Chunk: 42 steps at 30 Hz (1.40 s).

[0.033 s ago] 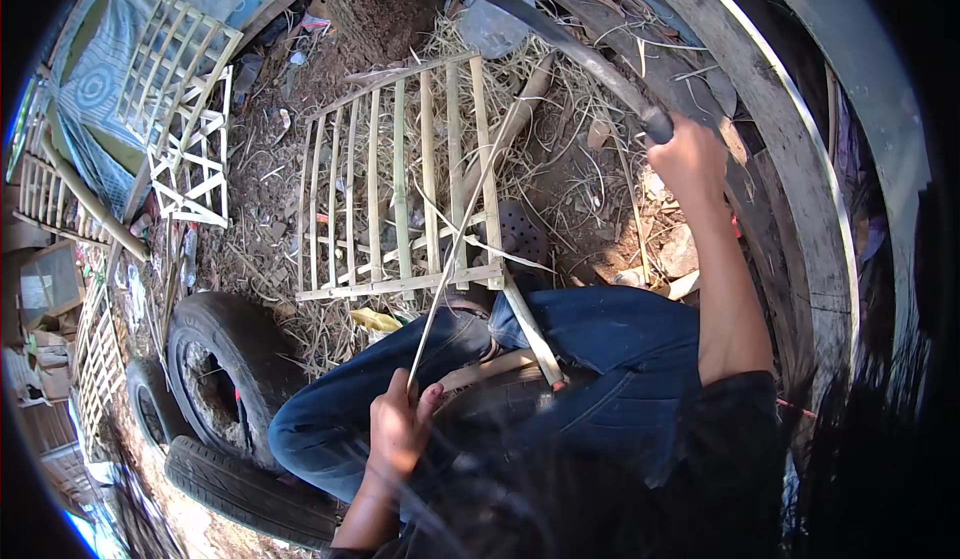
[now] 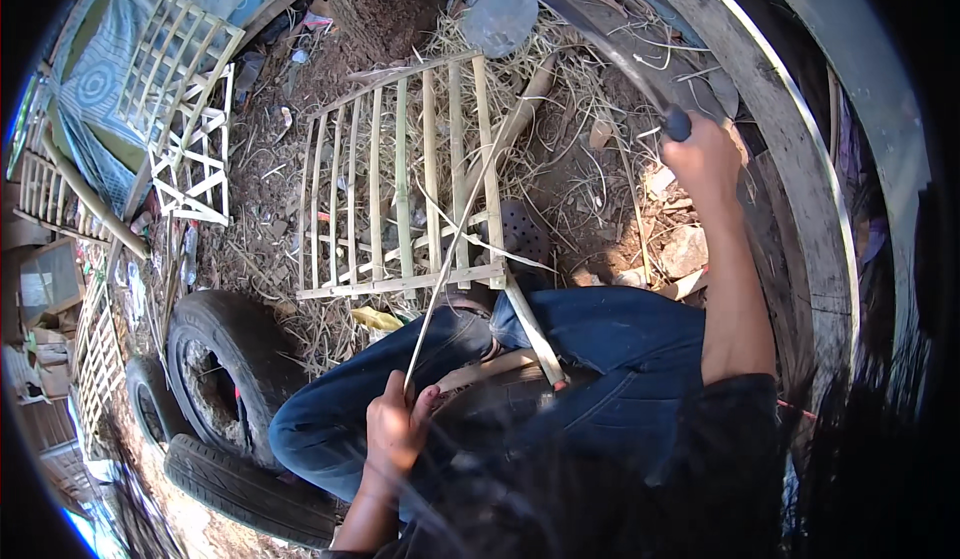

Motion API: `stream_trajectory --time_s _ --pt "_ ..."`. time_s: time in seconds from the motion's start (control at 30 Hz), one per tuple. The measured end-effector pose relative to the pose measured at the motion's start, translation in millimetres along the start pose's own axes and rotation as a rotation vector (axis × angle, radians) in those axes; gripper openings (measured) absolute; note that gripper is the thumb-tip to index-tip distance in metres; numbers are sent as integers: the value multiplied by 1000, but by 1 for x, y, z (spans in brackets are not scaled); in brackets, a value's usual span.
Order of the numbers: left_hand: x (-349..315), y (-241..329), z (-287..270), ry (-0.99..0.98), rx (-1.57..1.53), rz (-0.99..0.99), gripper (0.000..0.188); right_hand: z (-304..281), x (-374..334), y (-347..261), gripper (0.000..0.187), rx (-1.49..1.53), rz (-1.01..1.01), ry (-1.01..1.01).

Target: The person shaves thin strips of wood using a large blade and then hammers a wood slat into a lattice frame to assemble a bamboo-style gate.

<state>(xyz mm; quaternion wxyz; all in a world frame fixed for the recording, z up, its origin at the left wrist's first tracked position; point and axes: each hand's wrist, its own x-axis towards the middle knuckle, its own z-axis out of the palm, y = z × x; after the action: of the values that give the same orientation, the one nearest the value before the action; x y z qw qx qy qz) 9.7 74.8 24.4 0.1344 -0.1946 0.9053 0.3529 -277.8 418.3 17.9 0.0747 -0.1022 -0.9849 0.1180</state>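
Note:
My right hand is wrapped round the dark handle of a machete. Its long blade slants up and left over the ground, apart from the bamboo. In my left hand, low over my left thigh, is one end of a thin bamboo strip. That strip rises up and right across a bamboo slat panel, with curled slivers around its middle. The panel lies beyond my knees. A thicker bamboo piece rests by my legs, its lower end near my lap.
Left of me stand old tyres. Finished-looking lattice panels lean by a blue patterned cloth at the far left. A tree trunk rises ahead, with shavings and a clear plastic bag nearby. Weathered planks run along the right.
My right hand has shifted slightly right, carrying the machete right and a little away from the panel. My left hand and the bamboo strip stay nearly in place.

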Motion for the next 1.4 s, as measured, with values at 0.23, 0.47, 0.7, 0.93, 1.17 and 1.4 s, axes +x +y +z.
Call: stream_trajectory --time_s 0.23,0.47,0.7,0.93,1.17,1.4 --pt "15 14 0 60 127 120 41 -8 -51 -36 19 388 -164 -125" --pt "20 47 8 -66 -69 189 44 -7 -93 -71 18 362 -560 -258" --pt "14 37 10 -9 15 191 46 7 -61 -46 17 143 -493 -193" --pt "-18 -1 -24 87 150 13 40 14 3 52 25 23 33 225" --pt "4 2 -6 -13 -128 94 35 1 -9 34 25 233 102 -113" --pt "6 26 -1 -86 -206 49 43 -16 -47 -28 21 338 -168 -209"
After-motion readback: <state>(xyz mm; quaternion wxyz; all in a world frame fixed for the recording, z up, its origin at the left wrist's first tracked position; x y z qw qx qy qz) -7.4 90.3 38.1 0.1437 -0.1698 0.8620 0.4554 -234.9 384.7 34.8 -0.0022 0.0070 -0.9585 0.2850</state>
